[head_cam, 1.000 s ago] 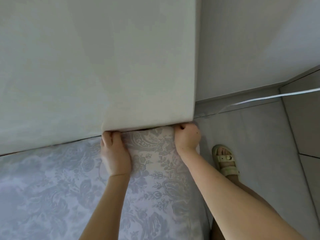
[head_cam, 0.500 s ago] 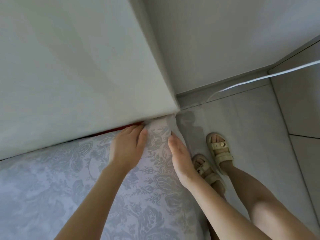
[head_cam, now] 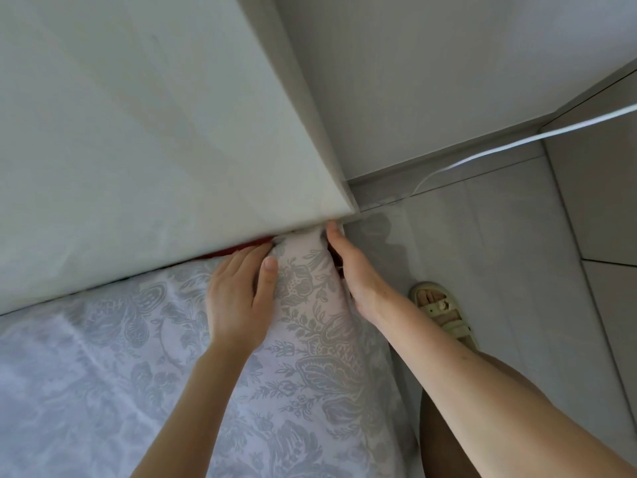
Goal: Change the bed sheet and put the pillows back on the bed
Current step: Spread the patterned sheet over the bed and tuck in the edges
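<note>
At bed corner | left hand (head_cam: 238,298) fingers together, flat on sheet (head_cam: 310,357) | right hand (head_cam: 355,270) fingers straight, against sheet edge

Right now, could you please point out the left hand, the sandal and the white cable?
left hand (head_cam: 238,305), head view, back of the hand.
sandal (head_cam: 444,310), head view, buckle strap.
white cable (head_cam: 551,131), head view, mid-length.
</note>
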The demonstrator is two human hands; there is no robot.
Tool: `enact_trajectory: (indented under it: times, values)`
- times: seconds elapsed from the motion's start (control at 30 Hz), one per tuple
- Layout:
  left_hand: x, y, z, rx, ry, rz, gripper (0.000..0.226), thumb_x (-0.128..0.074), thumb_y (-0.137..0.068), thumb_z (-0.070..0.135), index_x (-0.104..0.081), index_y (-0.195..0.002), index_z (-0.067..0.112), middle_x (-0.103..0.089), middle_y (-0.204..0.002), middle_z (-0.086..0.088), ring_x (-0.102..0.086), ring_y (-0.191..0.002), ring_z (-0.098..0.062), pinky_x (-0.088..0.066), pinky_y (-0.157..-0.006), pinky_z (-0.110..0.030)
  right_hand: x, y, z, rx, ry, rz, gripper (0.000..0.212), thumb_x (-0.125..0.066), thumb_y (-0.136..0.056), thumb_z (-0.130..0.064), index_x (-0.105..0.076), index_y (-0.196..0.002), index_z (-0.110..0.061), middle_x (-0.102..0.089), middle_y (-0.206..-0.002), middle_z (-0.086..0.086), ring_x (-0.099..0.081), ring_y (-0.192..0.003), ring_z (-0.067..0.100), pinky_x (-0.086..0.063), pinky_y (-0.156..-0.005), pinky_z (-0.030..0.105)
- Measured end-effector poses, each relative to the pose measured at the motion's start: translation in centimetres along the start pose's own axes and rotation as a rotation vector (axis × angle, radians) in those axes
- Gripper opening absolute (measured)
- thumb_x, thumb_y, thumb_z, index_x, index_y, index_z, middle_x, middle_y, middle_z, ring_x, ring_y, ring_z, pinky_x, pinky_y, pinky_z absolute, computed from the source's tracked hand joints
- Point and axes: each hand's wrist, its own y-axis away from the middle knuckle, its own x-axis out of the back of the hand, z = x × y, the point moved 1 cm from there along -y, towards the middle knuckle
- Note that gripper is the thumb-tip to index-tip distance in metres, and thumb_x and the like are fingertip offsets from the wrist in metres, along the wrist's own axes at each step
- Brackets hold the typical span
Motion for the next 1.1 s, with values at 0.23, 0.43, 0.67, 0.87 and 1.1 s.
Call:
enact_trajectory:
  times: [0.23,0.43,0.67,0.87,1.1]
  values:
    - [3.4,0.9,0.5,-0.102,0.065,-0.051,0.052,-0.022,-0.099,0.038,-0.058,-0.128,0.015,-0.052,-0.129,0.013,-0.041,-0.124,0.000,-0.024,-0.105,-0.007,-1.9,1.9,-0.6,0.004,-0.055,-0.044,0.038,-0.046,-0.096,-0.046,-0.071,-0.106,-0.019,-0.072,-0.108,0.001,-0.066,-0.104,0.013,-0.044,-0.103,0.033]
    - [7.9,0.5,1.3,-0.097,0.089,-0.250,0.056,-0.021,-0.089,0.069,-0.059,-0.120,0.041,-0.057,-0.119,0.032,-0.045,-0.120,0.010,-0.031,-0.110,-0.027,-4.4,6.6,0.2,0.045,-0.034,-0.145,0.042,-0.044,-0.097,-0.041,-0.068,-0.113,-0.010,-0.070,-0.111,0.007,-0.065,-0.107,0.018,-0.046,-0.100,0.035]
    - [11.6,0.5,2.9,0.072,-0.003,-0.389,0.050,-0.036,-0.066,0.075,-0.064,-0.082,0.036,-0.063,-0.082,0.023,-0.055,-0.083,0.005,-0.042,-0.075,-0.022,-5.4,9.5,1.3,0.118,-0.102,-0.265,0.044,-0.049,-0.091,-0.028,-0.060,-0.118,0.004,-0.063,-0.121,0.018,-0.060,-0.114,0.027,-0.042,-0.101,0.037]
    - [12.0,1.6,3.9,0.158,-0.028,-0.258,0.038,-0.051,-0.070,0.055,-0.060,-0.065,0.018,-0.057,-0.060,0.004,-0.051,-0.062,-0.007,-0.033,-0.055,-0.028,-4.4,9.2,3.4,-0.139,-0.126,-0.357,0.064,-0.035,-0.092,-0.063,-0.062,-0.125,-0.016,-0.062,-0.127,0.009,-0.056,-0.121,0.024,-0.038,-0.108,0.042]
    - [15.0,3.4,3.5,0.235,0.450,-0.337,0.044,-0.047,-0.068,0.071,-0.069,-0.087,0.037,-0.064,-0.082,0.009,-0.057,-0.082,-0.004,-0.041,-0.081,-0.030,-6.1,7.4,5.6,-0.405,-0.282,-0.386,0.080,-0.025,-0.086,-0.074,-0.075,-0.103,-0.013,-0.070,-0.110,0.011,-0.067,-0.100,0.025,-0.044,-0.095,0.039]
